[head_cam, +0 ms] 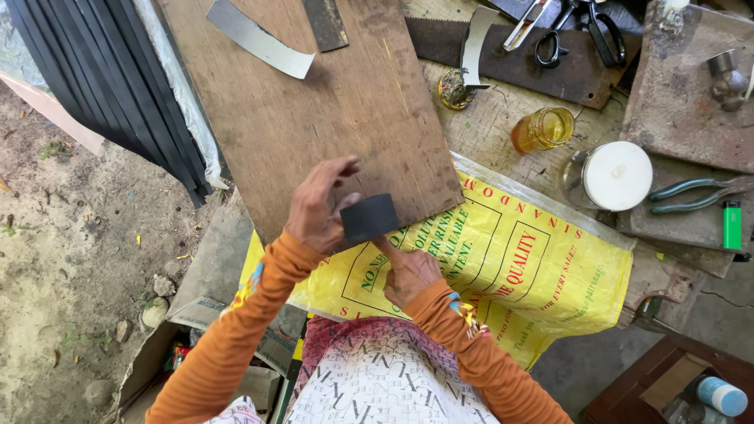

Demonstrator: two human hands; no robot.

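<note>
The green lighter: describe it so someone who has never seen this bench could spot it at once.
Start at the yellow printed sack spread over the workbench and look past its upper right corner. Beyond the white-lidded jar lie green-handled pliers; the green lighter sits just below their handles. It is the only small, upright, bright green rectangle there.

We look from one head-worn camera, steeply downward, close over our own hands, wooden board (330,110) ahead, ground at left.

— What sort of place is this?
— An outdoor, makeshift workshop. Bare dirt ground (71,235) at the left, a worn wooden board (314,102) as bench.
— Tools?
— Scissors (577,31), pliers (695,195), a saw blade (510,59) at upper right, rubber strips (102,78) upper left.
</note>
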